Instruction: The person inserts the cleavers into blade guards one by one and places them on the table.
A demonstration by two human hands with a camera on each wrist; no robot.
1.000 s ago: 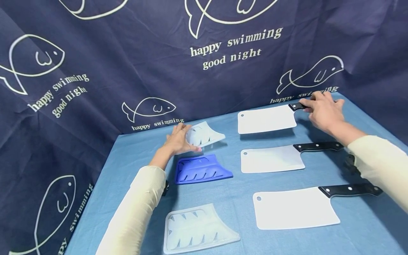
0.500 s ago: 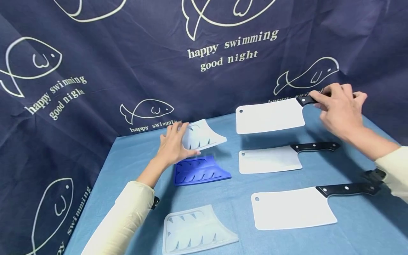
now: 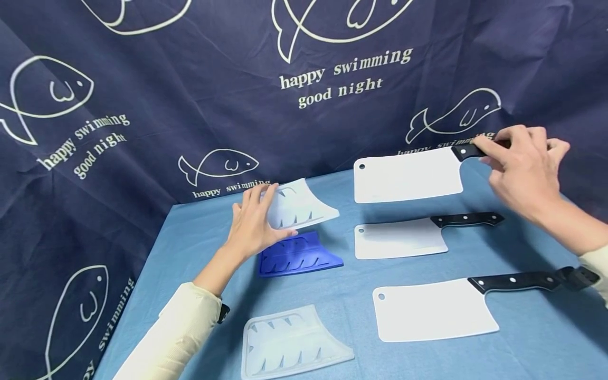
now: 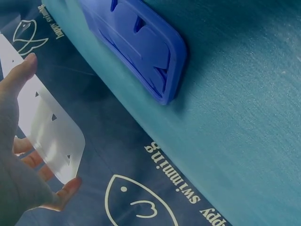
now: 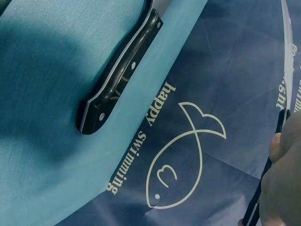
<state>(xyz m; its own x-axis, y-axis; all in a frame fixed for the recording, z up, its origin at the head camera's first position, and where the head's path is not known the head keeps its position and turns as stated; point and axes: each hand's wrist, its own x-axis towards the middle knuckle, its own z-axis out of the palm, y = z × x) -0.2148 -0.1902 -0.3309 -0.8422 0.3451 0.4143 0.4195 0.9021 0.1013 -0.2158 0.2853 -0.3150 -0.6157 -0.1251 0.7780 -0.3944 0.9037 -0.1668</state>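
Dark blue backdrop cloth [image 3: 214, 95], printed with white fish, hangs behind a pale blue surface [image 3: 199, 232]; read the clock over that surface in the head view. At 11 o'clock you hold the white guard [image 3: 304, 203] off the surface, your left hand [image 3: 249, 221] pinching its squared end between fingers and thumb. At 1 o'clock your right hand [image 3: 529, 169] has its fingers clamped on the handle of the raised cleaver [image 3: 408, 177], blade toward 9. Outward from these, the blue guard [image 3: 304, 256] lies at 10, the middle cleaver [image 3: 399, 240] at 2, the front cleaver [image 3: 432, 311] at 4 and the frosted guard [image 3: 292, 343] at 7.

You look to be early on: one cleaver and one guard are up, apart from each other; two of each rest flat, and all three blades are bare. Compared with a second ago, both held things are higher, the raised cleaver has shifted toward 3 o'clock, and the other four pieces stay put
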